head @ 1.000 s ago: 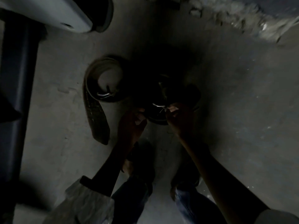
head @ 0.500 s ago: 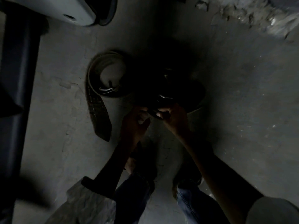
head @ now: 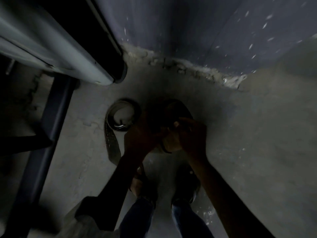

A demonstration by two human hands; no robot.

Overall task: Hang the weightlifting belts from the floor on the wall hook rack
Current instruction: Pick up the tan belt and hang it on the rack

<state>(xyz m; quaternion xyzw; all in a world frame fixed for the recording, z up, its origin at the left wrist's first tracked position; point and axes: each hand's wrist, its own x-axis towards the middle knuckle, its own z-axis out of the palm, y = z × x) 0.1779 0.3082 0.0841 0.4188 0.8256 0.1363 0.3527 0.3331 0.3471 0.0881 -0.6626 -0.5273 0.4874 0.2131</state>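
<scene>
The scene is very dim. A dark coiled weightlifting belt (head: 178, 109) is held in front of me over the concrete floor, and both hands grip it. My left hand (head: 139, 136) holds its left side, my right hand (head: 192, 133) its right side with fingers curled over the edge. A second, lighter belt (head: 111, 134) lies on the floor to the left, coiled at the top with a metal buckle inside and its perforated tail running toward me. The hook rack is out of view.
A pale machine frame with a dark edge (head: 72, 54) juts in from the upper left above a dark floor beam (head: 49, 127). The grey wall (head: 205, 28) meets the floor along a crumbled edge ahead. My two feet (head: 145, 184) stand below the hands.
Both hands have closed on the dark belt and lifted it off the floor toward me. My head has tilted up, bringing the wall and machine frame into view.
</scene>
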